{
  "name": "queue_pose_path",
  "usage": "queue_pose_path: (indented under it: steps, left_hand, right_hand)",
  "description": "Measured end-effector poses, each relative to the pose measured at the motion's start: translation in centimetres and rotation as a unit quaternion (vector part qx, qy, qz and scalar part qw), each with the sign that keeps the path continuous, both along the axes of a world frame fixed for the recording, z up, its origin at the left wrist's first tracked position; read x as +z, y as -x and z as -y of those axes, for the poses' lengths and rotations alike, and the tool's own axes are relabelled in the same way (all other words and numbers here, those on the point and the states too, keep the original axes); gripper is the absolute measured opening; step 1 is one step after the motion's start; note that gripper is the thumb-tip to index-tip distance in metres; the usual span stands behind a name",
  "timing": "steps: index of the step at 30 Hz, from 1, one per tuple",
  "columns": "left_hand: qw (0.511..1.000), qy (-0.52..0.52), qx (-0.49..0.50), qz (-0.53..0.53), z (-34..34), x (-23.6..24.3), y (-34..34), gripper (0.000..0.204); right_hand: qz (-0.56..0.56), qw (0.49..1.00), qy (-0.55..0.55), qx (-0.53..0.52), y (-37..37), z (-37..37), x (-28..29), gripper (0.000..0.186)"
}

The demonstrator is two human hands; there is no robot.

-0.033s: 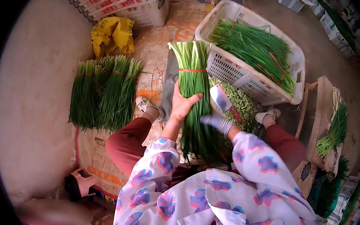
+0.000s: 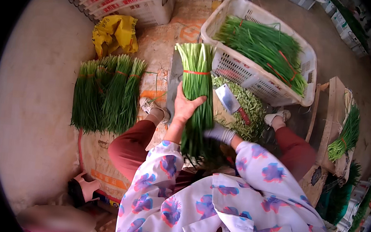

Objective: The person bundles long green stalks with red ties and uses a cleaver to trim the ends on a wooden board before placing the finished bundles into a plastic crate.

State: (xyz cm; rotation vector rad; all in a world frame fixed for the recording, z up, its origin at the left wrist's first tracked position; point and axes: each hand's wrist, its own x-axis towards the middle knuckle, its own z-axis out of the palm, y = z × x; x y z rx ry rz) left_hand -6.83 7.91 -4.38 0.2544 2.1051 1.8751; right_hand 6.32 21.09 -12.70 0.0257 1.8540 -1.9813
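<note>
My left hand (image 2: 186, 107) is closed round an upright bundle of chives (image 2: 197, 60), with pale cut ends on top, an orange band below them and dark leaves hanging down. My right hand (image 2: 219, 134), in a pale glove, is at the bundle's lower right side; its fingers are blurred. Just right of the bundle, a cleaver (image 2: 228, 98) with a reddish handle lies among chopped stem pieces (image 2: 255, 115). Several banded chive bundles (image 2: 115, 97) lie to the left.
A white crate (image 2: 255, 62) of chives stands at upper right, stacked crates (image 2: 124, 6) at upper left beside a yellow bag (image 2: 113, 34). A wooden frame (image 2: 329, 123) with a bundle (image 2: 344, 137) is at right. My feet and knees flank the work spot; a wall (image 2: 30, 95) is left.
The bundle and my left hand have shifted slightly left in the picture. My right hand has moved a little left and downward along the leaves.
</note>
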Motion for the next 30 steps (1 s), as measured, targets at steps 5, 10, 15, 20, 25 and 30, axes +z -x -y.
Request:
queue_pose_path:
  steps: [5, 10, 15, 20, 25, 30]
  left_hand:
    - [0.884, 0.447, -0.129, -0.046, 2.1, -5.0, 1.0, 0.092]
    - [0.816, 0.521, -0.24, -0.068, 3.1, -13.8, -1.3, 0.083]
    - [0.786, 0.551, -0.243, -0.14, 2.6, -21.7, -3.3, 0.08]
    - [0.786, 0.558, -0.229, -0.137, 2.6, -23.8, -4.1, 0.088]
    - [0.77, 0.574, -0.245, -0.13, 2.6, -24.0, -4.2, 0.094]
    - [0.775, 0.57, -0.242, -0.128, 2.9, -24.3, -4.3, 0.094]
  right_hand:
    - [-0.001, 0.86, -0.267, 0.435, -9.0, 3.4, -11.8, 0.053]
    - [0.13, 0.905, -0.363, -0.183, -3.3, -4.1, -10.4, 0.027]
    - [0.03, 0.909, -0.333, -0.248, 2.8, -10.2, -12.0, 0.034]
    - [0.058, 0.89, -0.446, -0.074, 5.0, -8.4, -14.4, 0.044]
    - [0.133, 0.91, -0.375, -0.115, 5.8, -8.4, -16.1, 0.051]
    - [0.014, 0.883, -0.468, -0.028, 6.7, -7.8, -15.2, 0.041]
